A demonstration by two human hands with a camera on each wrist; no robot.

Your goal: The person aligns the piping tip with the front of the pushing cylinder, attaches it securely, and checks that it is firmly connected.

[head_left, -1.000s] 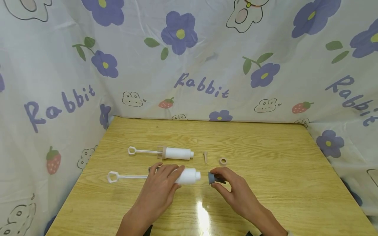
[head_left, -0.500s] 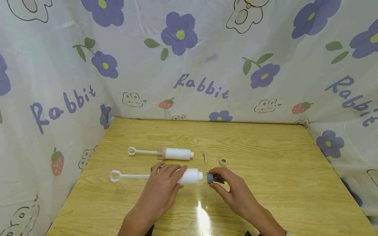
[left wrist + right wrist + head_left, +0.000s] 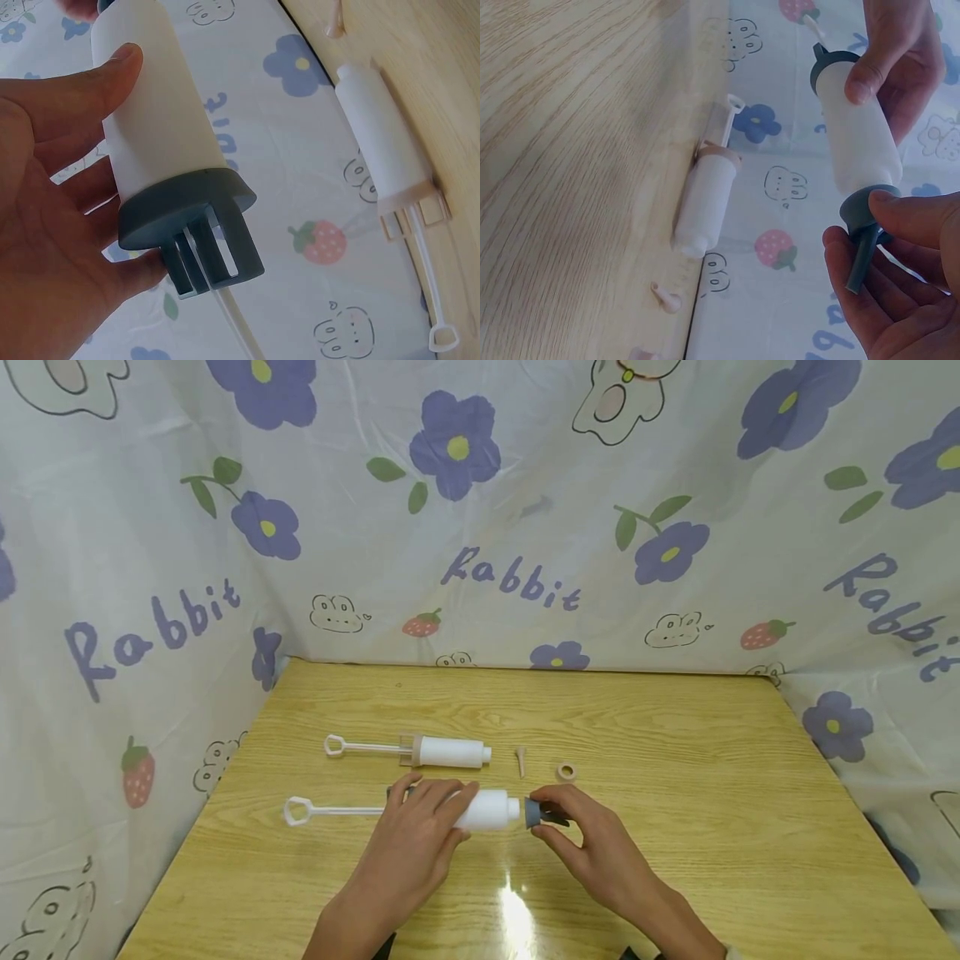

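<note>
My left hand (image 3: 408, 839) grips the white barrel of an icing syringe (image 3: 486, 808) held sideways, its narrow neck pointing right. Behind the hand, the white plunger rod with its loop handle (image 3: 298, 811) sticks out to the left. A dark teal end cap with finger loops (image 3: 187, 210) sits on the barrel's rear. Thumb and fingers of my right hand (image 3: 600, 839) pinch a teal collar (image 3: 533, 813) with a teal nozzle (image 3: 862, 259) projecting from it. The collar's wide end faces the neck, right at its tip in the right wrist view.
Farther back on the wooden table (image 3: 675, 735) lies a second icing syringe (image 3: 452, 752) with a beige end cap. To its right are a small beige nozzle (image 3: 521, 762) and a beige ring (image 3: 567, 770). A patterned curtain (image 3: 480, 527) borders the table.
My left hand has moved the syringe a little to the right, and the right hand has shifted the collar slightly left. The gap between neck and collar has narrowed.
</note>
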